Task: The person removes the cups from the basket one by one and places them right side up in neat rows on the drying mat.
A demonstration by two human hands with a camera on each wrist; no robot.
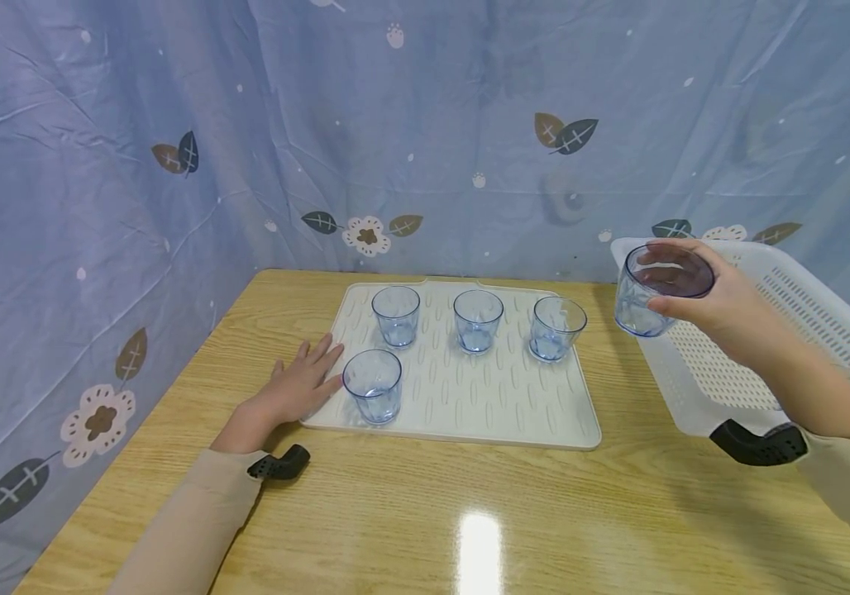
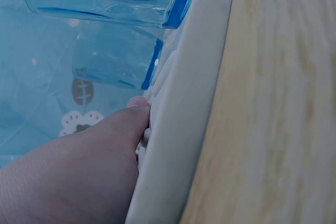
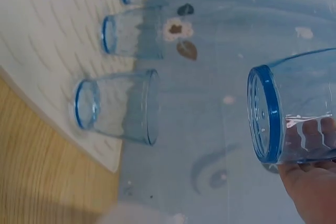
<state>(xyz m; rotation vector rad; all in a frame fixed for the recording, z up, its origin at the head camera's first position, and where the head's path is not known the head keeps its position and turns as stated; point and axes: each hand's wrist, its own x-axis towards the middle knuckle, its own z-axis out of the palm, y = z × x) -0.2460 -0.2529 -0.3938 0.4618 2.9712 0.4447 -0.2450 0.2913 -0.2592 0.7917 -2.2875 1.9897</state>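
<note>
My right hand (image 1: 723, 302) grips a clear bluish drinking glass (image 1: 637, 302) by its upper part, raised over the left side of a white basket; its base shows large in the right wrist view. My left hand (image 1: 298, 384) rests with spread fingers on the left edge of a white ribbed drying mat (image 1: 462, 413). Beside its thumb stands a glass (image 1: 374, 397) at the mat's front left. Along the back of the mat three like glasses stand upright in a row: the left one (image 1: 398, 318), the middle one (image 1: 477, 322) and the right one (image 1: 555, 330).
The white perforated basket (image 1: 663, 388) stands right of the mat on the wooden table (image 1: 395, 512). A blue patterned curtain (image 1: 470, 165) hangs behind the table and along its left side. Each wrist wears a black camera band (image 1: 279, 463).
</note>
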